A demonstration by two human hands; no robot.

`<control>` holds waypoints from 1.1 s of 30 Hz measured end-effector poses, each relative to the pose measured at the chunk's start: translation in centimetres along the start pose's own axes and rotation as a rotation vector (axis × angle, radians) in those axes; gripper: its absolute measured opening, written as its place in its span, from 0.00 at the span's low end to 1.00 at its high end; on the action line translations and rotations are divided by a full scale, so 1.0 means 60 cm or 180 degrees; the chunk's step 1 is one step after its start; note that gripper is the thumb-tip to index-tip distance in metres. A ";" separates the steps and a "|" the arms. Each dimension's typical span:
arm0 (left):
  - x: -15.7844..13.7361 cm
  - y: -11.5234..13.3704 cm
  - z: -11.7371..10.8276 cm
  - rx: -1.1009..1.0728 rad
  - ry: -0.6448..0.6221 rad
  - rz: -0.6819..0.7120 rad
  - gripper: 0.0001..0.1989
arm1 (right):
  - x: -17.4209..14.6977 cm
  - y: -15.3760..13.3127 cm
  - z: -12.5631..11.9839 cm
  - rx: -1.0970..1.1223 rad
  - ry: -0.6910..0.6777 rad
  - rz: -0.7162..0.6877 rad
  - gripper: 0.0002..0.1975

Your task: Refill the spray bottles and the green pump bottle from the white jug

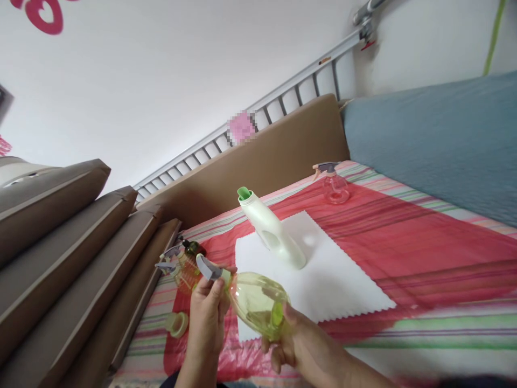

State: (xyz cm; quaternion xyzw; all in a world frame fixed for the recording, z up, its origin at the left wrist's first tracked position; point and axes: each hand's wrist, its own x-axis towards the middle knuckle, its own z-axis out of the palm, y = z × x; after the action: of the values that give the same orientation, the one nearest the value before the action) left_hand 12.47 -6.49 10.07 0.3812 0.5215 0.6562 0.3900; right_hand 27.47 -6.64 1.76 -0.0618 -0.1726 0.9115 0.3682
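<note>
A clear yellow spray bottle with a grey and cream trigger head lies tilted between my two hands. My left hand is closed around its neck, just below the trigger head. At the bottle's base, my right hand grips it with thumb and fingers. Beyond it stands a pale green plastic bottle with a handle hole and an open mouth showing a green spout. That bottle rests on a white sheet with scalloped edges. Near my left wrist sits a pale green cap.
A pink spray bottle stands at the back on red plastic sheeting over a striped cloth. More spray bottles and a dark bottle cluster at left. Brown padded panels line the left; a blue-grey cushion borders the right.
</note>
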 end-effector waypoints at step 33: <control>0.005 -0.038 -0.007 0.1656 -0.0102 0.0929 0.11 | 0.023 -0.032 -0.029 -0.2505 0.1115 -0.0389 0.31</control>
State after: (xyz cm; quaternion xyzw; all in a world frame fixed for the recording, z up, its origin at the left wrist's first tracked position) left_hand 12.25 -6.01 7.81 0.5496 0.6056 0.5436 0.1889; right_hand 28.13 -3.95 0.84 -0.3409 -0.4452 0.7285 0.3935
